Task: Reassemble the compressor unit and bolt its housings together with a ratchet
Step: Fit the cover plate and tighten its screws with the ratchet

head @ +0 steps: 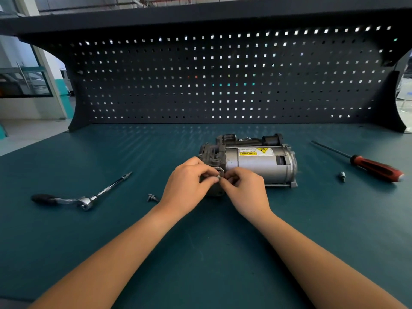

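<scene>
A wide teal-matted workbench (211, 253) runs under a dark perforated steel pegboard (223, 74), and on the mat, just past centre, the compressor unit (256, 166) lies on its side: a silver cylindrical motor can with a yellow warning label, joined to a dark cast housing at its left end. Both forearms reach in from below and meet at the near corner of that housing. The left hand (187, 188) pinches a small silver bolt (218, 176) between thumb and forefinger, and the right hand (245, 188) curls its fingertips onto the same bolt from the other side, so neither hand is free. The chrome ratchet with a black grip and long extension (84, 200) lies untouched well to the left, and a red-and-black-handled screwdriver (374, 167) lies well to the right. Two loose dark bolts (152, 198) rest just beside the left wrist, and a short silver socket bit (342, 176) stands near the screwdriver. The step looks like starting a bolt by hand in a housing ear. To do it well, I would hold the bolt square to the hole and turn it backward until the thread drops in. Then spin it forward with fingertips only, stopping if it binds. Every bolt should be seated loosely before the ratchet comes in, so that the housings pull together evenly.
</scene>
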`<state>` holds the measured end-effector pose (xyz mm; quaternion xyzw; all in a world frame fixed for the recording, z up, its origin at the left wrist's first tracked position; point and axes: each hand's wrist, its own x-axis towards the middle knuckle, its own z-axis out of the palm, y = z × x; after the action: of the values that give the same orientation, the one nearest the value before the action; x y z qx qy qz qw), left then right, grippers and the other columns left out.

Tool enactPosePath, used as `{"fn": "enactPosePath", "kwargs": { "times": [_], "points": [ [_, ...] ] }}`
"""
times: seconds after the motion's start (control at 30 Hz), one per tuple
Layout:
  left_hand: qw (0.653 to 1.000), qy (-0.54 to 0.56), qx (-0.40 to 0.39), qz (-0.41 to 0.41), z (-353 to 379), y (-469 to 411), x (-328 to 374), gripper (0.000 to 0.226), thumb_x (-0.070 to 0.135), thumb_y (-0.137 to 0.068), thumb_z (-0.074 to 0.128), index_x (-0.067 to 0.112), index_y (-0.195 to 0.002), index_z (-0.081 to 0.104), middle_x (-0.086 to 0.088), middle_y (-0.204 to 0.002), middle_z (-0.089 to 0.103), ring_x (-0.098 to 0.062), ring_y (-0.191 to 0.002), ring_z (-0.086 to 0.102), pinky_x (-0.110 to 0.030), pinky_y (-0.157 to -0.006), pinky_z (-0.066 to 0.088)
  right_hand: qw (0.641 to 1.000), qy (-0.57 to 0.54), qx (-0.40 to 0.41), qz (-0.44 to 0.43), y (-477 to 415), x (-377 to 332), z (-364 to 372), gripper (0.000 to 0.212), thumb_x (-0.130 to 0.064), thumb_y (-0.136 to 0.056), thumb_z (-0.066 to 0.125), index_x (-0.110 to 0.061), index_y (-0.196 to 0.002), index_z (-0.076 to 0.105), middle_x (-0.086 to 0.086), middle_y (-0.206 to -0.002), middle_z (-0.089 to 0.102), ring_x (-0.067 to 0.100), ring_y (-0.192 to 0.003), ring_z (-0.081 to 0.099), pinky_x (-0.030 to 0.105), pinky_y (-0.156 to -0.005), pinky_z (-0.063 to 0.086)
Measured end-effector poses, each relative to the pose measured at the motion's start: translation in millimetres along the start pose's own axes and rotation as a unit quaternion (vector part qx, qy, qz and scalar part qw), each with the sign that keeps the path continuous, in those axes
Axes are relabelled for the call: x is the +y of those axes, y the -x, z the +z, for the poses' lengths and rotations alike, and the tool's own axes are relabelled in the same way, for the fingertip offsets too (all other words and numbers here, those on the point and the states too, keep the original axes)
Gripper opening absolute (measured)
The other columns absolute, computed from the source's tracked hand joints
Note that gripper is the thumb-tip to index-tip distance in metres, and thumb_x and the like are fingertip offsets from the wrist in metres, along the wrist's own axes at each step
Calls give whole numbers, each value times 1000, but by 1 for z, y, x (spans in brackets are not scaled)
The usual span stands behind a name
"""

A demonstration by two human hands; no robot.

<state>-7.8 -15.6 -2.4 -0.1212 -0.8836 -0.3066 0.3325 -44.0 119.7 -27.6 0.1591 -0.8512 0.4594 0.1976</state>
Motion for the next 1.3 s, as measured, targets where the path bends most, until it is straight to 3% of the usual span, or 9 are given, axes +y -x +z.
{"fn": "enactPosePath", "kwargs": {
  "times": [0.17, 0.37, 0.5, 0.8, 1.0, 1.13, 1.3],
  "points": [
    [1000, 2, 10, -8, 1, 0, 0, 12, 12, -78, 74, 13, -89, 76, 19, -72, 48, 3, -63, 47, -16, -63, 37, 1000, 4, -3, -7, 1, -1, 0, 10, -24, -83, 68, -14, -85, 66, -9, -71, 56, 11, -67, 51, 27, -65, 46],
    [1000, -3, 21, -13, 1, 0, -2, 11, 14, -76, 75, 15, -87, 71, 15, -71, 48, -1, -61, 45, -28, -66, 44, 1000, 5, 0, -15, 1, -2, 1, 13, -25, -83, 69, -12, -85, 67, -6, -71, 56, 12, -66, 49, 28, -66, 46],
    [1000, -15, 14, -5, 1, 0, -3, 23, 16, -77, 74, 17, -99, 67, 15, -72, 47, -1, -60, 44, -28, -66, 44, 1000, 0, 4, -13, 1, -2, 1, 12, -24, -82, 69, -12, -85, 67, -7, -70, 56, 12, -66, 50, 27, -66, 45],
    [999, -24, 33, 4, 5, -3, -3, 11, 16, -79, 72, 16, -90, 70, 18, -69, 45, 1, -60, 45, -24, -63, 38, 1000, 17, 6, -4, 1, -7, -4, 15, -26, -82, 69, -11, -84, 67, -6, -70, 57, 14, -70, 56, 30, -70, 49],
    [999, -33, 30, -4, 5, -2, -2, 11, 19, -80, 72, 16, -91, 70, 19, -69, 44, 2, -59, 44, -23, -62, 38, 997, 74, 11, -13, 0, -11, -9, 23, -33, -82, 68, -11, -85, 61, 2, -81, 61, 21, -80, 58, 35, -73, 49],
    [999, -36, 27, -9, 4, -2, -2, 12, 21, -80, 72, 17, -91, 70, 18, -68, 44, 1, -58, 44, -24, -62, 38, 998, 36, -6, -55, 3, -10, -11, 15, -23, -82, 67, -8, -86, 65, 2, -80, 61, 17, -71, 54, 31, -71, 47],
    [998, -46, 35, -14, 5, -2, 0, 9, 22, -81, 69, 19, -90, 69, 18, -67, 44, 1, -57, 43, -23, -60, 36, 997, -10, -1, -75, 1, -5, -14, 14, -18, -87, 64, -5, -85, 71, -5, -69, 57, 8, -61, 48, 16, -60, 35]
  ]
}}
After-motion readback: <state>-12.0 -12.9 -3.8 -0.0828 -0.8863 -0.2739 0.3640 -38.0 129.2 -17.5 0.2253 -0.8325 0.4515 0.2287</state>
